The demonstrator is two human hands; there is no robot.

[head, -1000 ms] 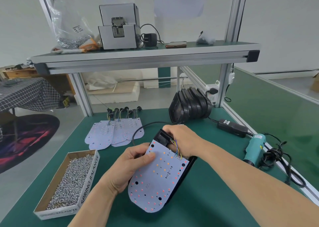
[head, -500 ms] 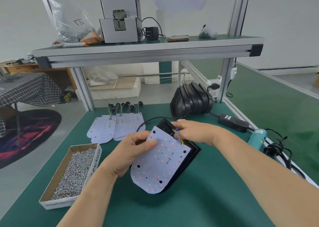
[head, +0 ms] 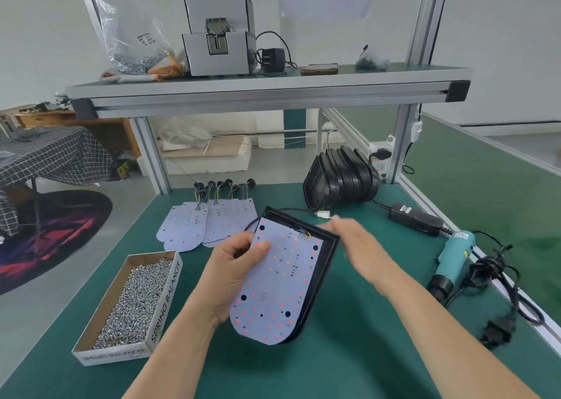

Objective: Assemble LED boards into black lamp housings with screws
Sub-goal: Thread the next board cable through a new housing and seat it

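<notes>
Well, our green table (head: 349, 353) fills most of the view. On its left side sits a box of screws (head: 130, 304). At the back stands a stack of black housings (head: 340, 183), and spare LED boards (head: 206, 222) lie flat between the two. Near the middle we hold one LED board (head: 282, 280) tilted up, lying on top of a black housing (head: 329, 246). Our left hand (head: 233, 274) grips the board's left edge, thumb on top and fingers curled under. Our right hand (head: 349, 240) is blurry, just beside the housing's far corner, with its fingers stretched out and holding nothing.
</notes>
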